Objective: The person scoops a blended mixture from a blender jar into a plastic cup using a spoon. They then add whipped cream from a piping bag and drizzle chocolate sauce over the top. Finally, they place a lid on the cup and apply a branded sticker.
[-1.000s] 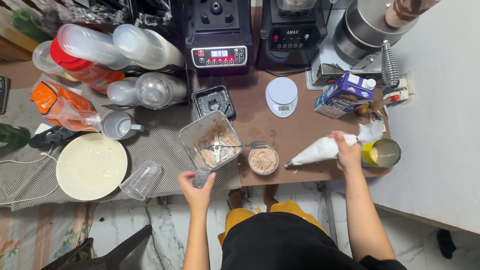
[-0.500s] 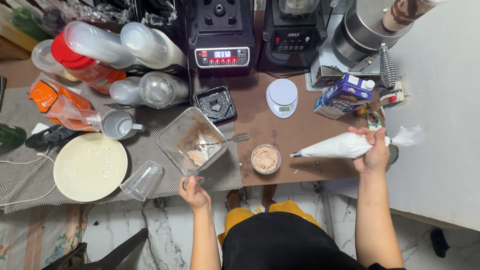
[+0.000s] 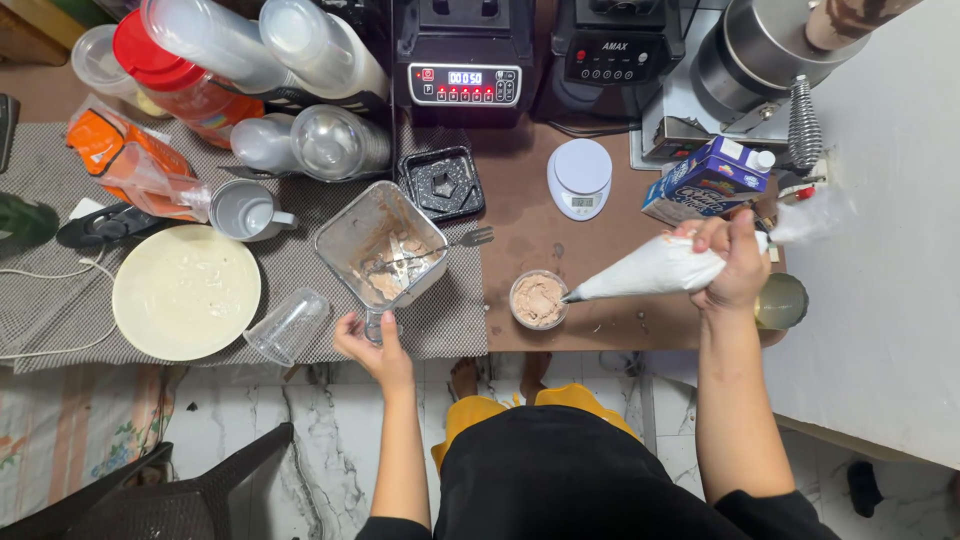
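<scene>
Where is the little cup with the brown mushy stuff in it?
In the head view, the small cup sits near the front edge of the brown counter, right of the blender jar, with the tip of the piping bag at its rim.

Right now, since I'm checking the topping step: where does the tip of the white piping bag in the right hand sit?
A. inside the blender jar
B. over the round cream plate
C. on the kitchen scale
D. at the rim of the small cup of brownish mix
D: the right hand grips the piping bag, whose tip meets the rim of the small cup.
</scene>
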